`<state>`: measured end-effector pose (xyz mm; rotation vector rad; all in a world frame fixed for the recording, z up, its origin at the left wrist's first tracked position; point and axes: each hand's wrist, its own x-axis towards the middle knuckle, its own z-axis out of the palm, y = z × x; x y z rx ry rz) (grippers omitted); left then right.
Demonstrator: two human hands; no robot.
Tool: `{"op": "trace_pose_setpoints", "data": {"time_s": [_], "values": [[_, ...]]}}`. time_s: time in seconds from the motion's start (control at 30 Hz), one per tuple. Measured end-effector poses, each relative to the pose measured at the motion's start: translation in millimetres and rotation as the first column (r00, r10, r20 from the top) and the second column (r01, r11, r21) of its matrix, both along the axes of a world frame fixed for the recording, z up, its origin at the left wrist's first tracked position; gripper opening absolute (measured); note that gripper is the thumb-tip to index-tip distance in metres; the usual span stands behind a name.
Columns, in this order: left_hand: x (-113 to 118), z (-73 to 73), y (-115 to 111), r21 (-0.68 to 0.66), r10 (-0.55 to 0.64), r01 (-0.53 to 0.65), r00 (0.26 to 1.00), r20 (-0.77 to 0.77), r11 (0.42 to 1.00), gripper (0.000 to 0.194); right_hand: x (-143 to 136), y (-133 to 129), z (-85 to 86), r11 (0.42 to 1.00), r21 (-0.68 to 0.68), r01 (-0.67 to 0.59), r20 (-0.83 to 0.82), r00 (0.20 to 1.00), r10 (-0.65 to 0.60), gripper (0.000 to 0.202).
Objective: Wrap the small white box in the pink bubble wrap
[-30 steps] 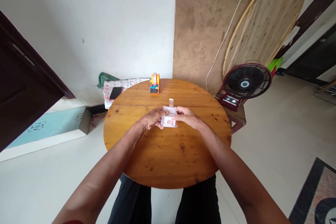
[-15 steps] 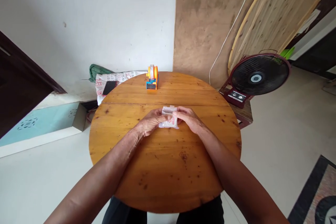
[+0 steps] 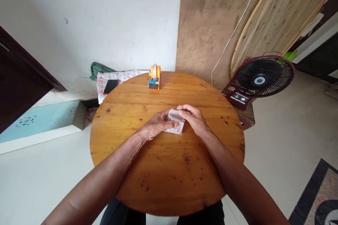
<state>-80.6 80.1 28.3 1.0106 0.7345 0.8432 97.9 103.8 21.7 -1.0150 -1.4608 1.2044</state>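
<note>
Pinching from both sides, left hand and right hand clamp fingers on a small clear packet, steadying it mid-table; farther back, a tape dispenser stands near the rim; a fan sits beyond.

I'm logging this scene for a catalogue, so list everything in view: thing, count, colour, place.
small packet: one, clear plastic with red print, held between both hands over the table's middle
round table: one, brown wood, centre
tape dispenser: one, orange and blue, table's far edge
phone: one, black, on a printed white sack beyond the table
fan: one, dark red, to the right
round board: one, pale wood, leaning on the wall
flat board: one, brown, against the wall
left hand: one, gripping the packet
right hand: one, gripping the packet
</note>
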Motion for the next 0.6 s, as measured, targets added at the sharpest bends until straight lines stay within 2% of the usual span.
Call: {"op": "trace_pose_setpoints", "data": {"time_s": [0.33,0.6], "values": [[2,-1.1,-1,-0.01,0.018,-0.018,1.0,-0.006,1.0,0.047,0,-11,15.6,0.993,0.105,0.046,0.099,0.993,-0.056,0.022],[0,-2.5,2,-0.013,0.075,-0.075,0.997,0.012,0.997,0.047,-2,-18,17.8,0.988,0.153,0.029,0.182,0.982,-0.057,0.023]]}}
